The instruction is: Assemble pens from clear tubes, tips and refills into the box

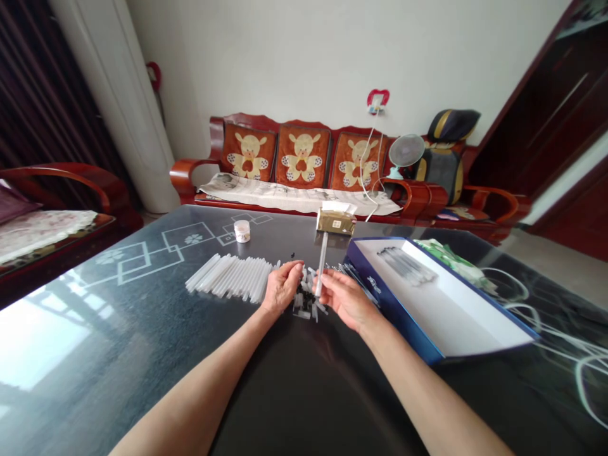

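R hand (346,299) pinches clear plastic tube (322,266) upright. L hand (284,286) half-curled, can't tell if holding anything, just by pile of tubes & black bits (304,299). Row of tubes (228,277) at 9 o'clock, blue box (394,316) at 3 o'clock; a slip could scatter tubes.

The tiny black bits (304,297) between my left hand (283,286) and my right hand (346,299), too small and jumbled to tell apart.
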Action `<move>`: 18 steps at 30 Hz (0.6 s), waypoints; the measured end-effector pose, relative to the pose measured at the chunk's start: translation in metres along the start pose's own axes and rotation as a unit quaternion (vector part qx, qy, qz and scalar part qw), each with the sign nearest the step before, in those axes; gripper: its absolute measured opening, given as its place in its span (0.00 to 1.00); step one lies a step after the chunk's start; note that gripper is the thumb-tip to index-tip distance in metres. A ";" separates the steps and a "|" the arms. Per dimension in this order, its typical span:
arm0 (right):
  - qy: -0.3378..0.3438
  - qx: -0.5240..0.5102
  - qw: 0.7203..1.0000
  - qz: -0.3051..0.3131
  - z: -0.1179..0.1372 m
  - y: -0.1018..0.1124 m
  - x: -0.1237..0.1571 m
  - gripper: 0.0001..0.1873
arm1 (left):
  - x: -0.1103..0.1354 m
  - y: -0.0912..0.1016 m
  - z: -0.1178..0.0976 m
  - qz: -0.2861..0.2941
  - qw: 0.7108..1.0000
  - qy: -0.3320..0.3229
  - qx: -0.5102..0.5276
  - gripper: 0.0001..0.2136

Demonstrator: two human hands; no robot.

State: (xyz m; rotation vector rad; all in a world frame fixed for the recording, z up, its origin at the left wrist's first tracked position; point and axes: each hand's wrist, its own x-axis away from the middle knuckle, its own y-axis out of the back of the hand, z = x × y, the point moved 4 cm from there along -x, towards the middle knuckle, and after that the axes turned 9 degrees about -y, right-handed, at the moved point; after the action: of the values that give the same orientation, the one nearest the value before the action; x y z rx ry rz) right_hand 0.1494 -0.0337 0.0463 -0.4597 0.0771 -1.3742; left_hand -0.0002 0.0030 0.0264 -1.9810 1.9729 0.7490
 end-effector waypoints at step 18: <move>0.101 0.024 0.982 -0.156 -0.003 0.024 -0.001 0.20 | -0.002 -0.004 -0.022 0.074 0.979 -0.123 -0.143 0.17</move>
State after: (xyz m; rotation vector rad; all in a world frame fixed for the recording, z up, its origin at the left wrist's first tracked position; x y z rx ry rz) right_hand 0.1708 -0.0308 0.0344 -0.2975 0.1415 -1.7249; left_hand 0.0074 -0.0061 0.0456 -1.7900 1.9658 1.3134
